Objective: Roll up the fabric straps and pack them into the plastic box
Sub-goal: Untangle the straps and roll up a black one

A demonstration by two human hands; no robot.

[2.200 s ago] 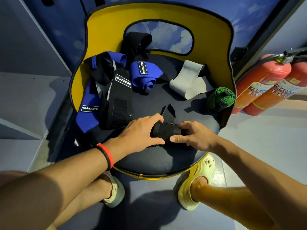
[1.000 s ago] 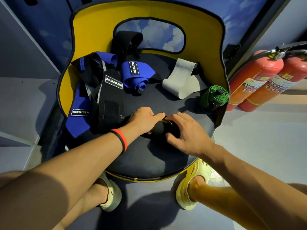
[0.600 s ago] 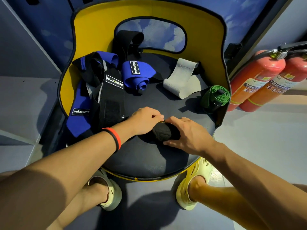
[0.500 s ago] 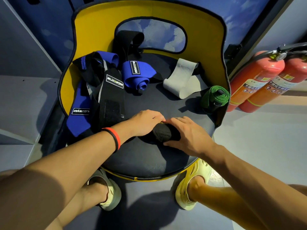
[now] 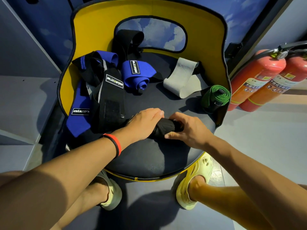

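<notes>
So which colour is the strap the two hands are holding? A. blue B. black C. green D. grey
B: the left hand and right hand grip a black roll on the chair seat; the green roll lies apart, near the seat's right edge.

Matt black cloth roll [image 5: 165,128]; ribbed green strap [image 5: 216,97] (woven); glossy extinguishers [image 5: 259,77].

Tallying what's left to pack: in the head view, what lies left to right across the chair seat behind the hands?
From the left: loose blue fabric strap → long black strap with a white-lettered label → partly rolled blue strap → flat grey elastic band → rolled green strap.
</notes>
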